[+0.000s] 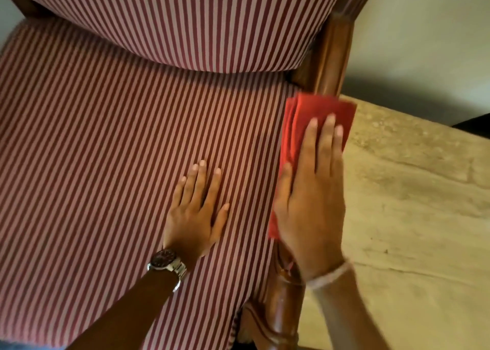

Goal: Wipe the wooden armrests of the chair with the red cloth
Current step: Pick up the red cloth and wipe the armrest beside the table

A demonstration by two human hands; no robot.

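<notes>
Right hand (pixel 313 206) presses folded red cloth (pixel 318 113) flat on glossy wooden armrest (pixel 331 58); no grip closed.

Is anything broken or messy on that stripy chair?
Nothing stands out. The right hand presses the folded red cloth flat on the wooden armrest, and the left hand rests flat on the striped seat. The wood and fabric in view look whole, with no spill.

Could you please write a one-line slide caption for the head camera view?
Right hand presses the folded red cloth flat on the wooden armrest while the left hand rests on the striped seat.
</notes>
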